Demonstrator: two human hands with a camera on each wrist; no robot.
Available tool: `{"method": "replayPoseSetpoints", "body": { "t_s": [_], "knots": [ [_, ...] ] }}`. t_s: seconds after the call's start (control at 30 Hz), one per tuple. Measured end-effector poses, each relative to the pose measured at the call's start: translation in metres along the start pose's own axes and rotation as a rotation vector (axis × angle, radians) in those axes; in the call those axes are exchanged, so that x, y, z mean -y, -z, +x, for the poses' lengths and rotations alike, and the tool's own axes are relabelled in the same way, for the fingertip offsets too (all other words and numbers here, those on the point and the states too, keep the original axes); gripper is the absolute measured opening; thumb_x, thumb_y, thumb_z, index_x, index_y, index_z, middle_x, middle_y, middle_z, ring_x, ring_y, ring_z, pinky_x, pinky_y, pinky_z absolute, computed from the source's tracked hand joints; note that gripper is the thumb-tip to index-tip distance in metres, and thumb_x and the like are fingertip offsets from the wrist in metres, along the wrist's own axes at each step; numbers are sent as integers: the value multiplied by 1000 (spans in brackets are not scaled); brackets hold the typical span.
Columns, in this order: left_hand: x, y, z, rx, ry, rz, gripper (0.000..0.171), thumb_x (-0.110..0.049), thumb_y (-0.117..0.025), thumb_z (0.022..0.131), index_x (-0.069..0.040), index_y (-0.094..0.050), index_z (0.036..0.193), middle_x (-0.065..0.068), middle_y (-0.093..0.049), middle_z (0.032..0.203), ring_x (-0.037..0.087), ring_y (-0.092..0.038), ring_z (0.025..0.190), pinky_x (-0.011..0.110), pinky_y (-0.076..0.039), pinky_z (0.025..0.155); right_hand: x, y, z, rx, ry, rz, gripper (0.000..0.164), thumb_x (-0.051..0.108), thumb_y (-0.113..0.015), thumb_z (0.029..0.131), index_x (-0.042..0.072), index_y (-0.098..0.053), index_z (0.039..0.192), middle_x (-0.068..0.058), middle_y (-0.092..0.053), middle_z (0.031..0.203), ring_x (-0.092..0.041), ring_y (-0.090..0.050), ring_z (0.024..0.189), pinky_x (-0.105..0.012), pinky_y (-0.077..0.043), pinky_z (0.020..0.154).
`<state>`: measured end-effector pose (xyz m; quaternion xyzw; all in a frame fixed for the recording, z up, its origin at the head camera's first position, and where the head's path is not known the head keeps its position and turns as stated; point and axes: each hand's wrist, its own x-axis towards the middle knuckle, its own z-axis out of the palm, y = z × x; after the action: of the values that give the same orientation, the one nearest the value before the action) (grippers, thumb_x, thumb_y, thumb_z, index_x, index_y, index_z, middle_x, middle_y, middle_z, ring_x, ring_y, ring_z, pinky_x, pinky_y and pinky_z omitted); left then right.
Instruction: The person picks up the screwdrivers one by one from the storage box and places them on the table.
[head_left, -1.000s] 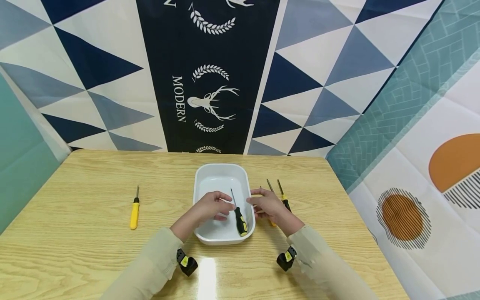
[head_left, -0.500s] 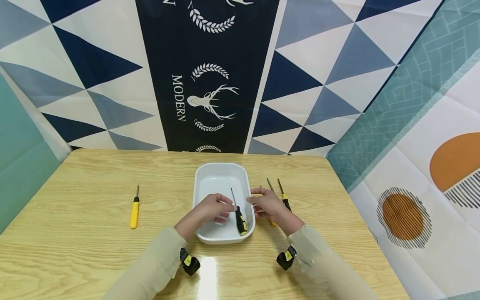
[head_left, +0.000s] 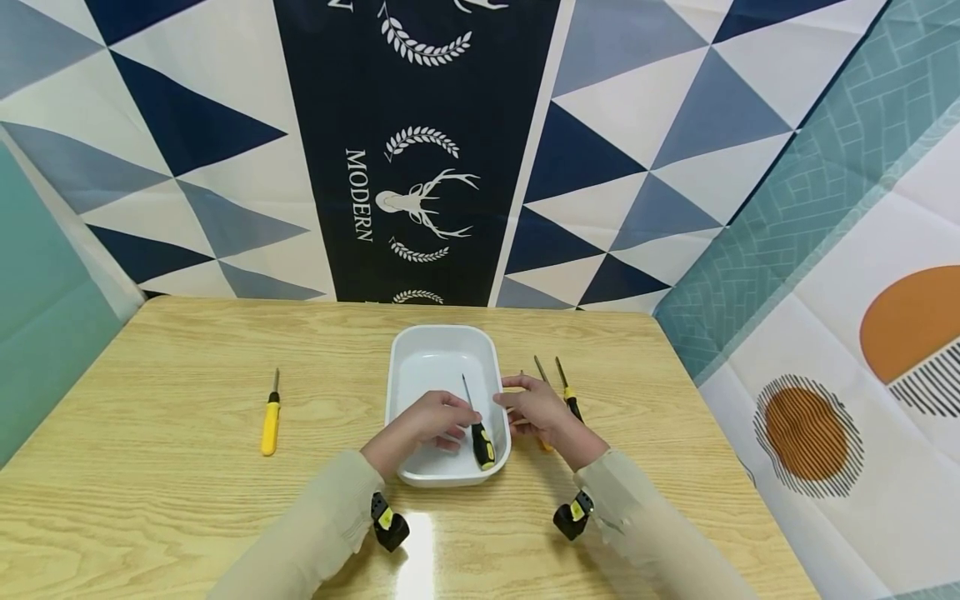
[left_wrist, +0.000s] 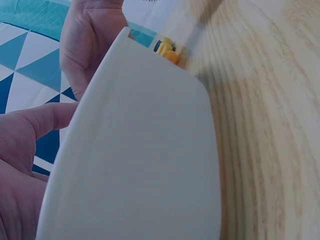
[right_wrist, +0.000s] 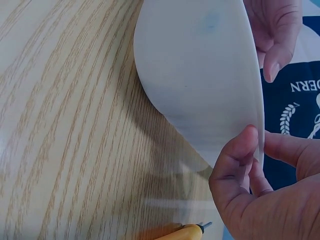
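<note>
A white tray (head_left: 427,332) stands on the table, with a black-and-yellow screwdriver (head_left: 482,446) lying inside along its right side. Over the tray, my left hand (head_left: 431,421) reaches in from the left, its fingertips right at the upper end of that screwdriver's handle, fingers slightly bent. My right hand (head_left: 536,408) pinches the tray's right rim. In the right wrist view its thumb is on the inner side and its bent fingers (right_wrist: 237,150) press the outer wall. The left wrist view is mostly filled by the tray's outer wall (left_wrist: 145,135).
A yellow-handled screwdriver (head_left: 270,425) lies on the wooden table (head_left: 165,500) at the left. Right of the tray lie more screwdrivers, one with a black-and-yellow handle (head_left: 572,404) and an orange-handled one (head_left: 545,446) partly hidden by the right hand. A patterned cloth (head_left: 420,208) hangs behind.
My left hand has moved a little to the right over the tray, its fingertips now overlapping the screwdriver's handle. The right hand stays on the rim; the screwdriver and tray look unmoved.
</note>
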<state>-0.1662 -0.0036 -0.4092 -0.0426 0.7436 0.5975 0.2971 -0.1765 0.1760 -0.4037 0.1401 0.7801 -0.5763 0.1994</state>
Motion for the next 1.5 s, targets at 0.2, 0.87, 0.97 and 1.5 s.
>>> {"method": "replayPoseSetpoints", "body": {
  "t_s": [0.2,0.87,0.97,1.5],
  "knots": [
    [2,-5,1,10,18,-14,33,-21,-67,84,-1,-56,107,11,-60,101,20,-61,83,28,-55,64,0,0,0,-1,-4,1,40,17,-61,90,12,-51,128,-4,-61,74,-12,-55,56,-24,-48,52],
    [2,-12,2,-6,114,-43,51,-22,-65,83,7,-49,121,17,-53,108,24,-57,88,33,-58,69,1,-1,-1,3,-4,-5,39,17,-61,90,12,-51,128,-4,-61,77,-12,-54,58,-24,-47,52],
    [3,-13,3,-7,118,-42,54,-23,-65,84,8,-46,124,19,-52,113,26,-58,90,34,-58,69,1,-1,-2,1,-4,-3,39,17,-61,90,12,-51,128,-4,-61,76,-12,-54,57,-24,-47,52],
    [2,-18,7,-17,130,-64,57,-22,-65,83,8,-42,125,20,-51,117,24,-59,84,34,-58,68,0,-1,0,-2,-3,-5,41,17,-61,90,12,-49,129,-4,-61,77,-12,-54,56,-23,-47,51]
  ]
}}
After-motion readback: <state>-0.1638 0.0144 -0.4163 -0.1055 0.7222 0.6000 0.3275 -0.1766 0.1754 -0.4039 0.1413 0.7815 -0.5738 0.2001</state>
